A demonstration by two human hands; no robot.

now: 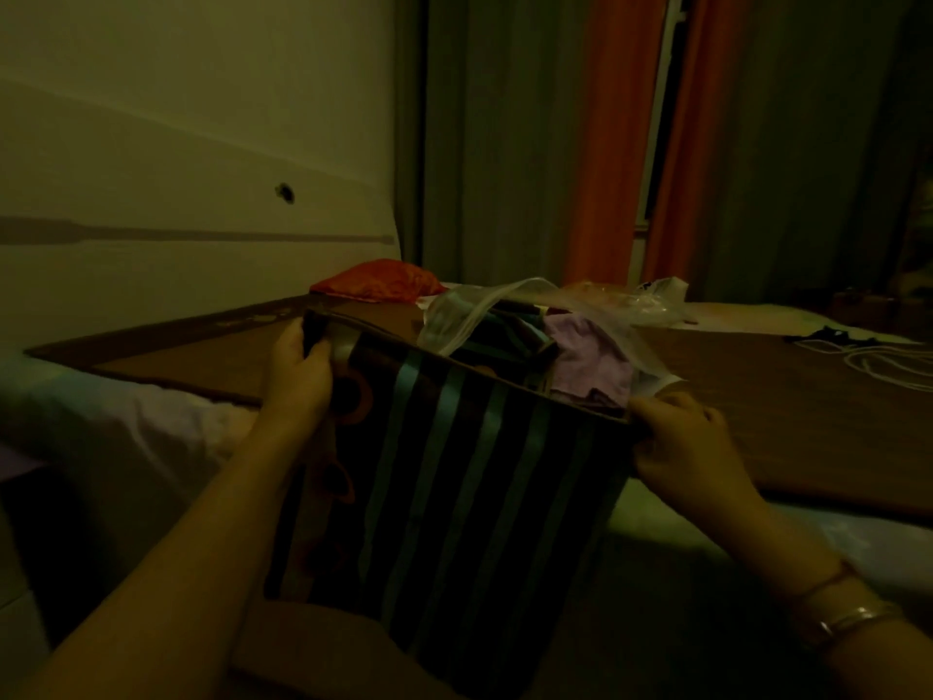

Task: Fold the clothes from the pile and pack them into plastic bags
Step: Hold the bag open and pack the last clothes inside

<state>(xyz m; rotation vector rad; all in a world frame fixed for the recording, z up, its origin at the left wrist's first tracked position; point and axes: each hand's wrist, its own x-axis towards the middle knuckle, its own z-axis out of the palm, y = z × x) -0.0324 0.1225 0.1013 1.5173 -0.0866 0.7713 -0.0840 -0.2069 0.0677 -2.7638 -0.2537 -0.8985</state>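
Observation:
A dark garment with pale blue stripes [454, 472] hangs in front of me, stretched between both hands by its top edge. My left hand [298, 376] grips the upper left corner. My right hand [681, 447] pinches the upper right corner. Behind the held edge lies a pile of clothes [585, 356], with a lilac piece on top, partly covered by a clear plastic bag [469, 315]. The scene is dim.
A brown board [782, 396] lies over the bed [126, 411]. A red cloth bundle [378, 280] sits at the far edge by the wall. White cord [888, 366] and a crumpled plastic bag [651, 295] lie at the right. Orange and grey curtains hang behind.

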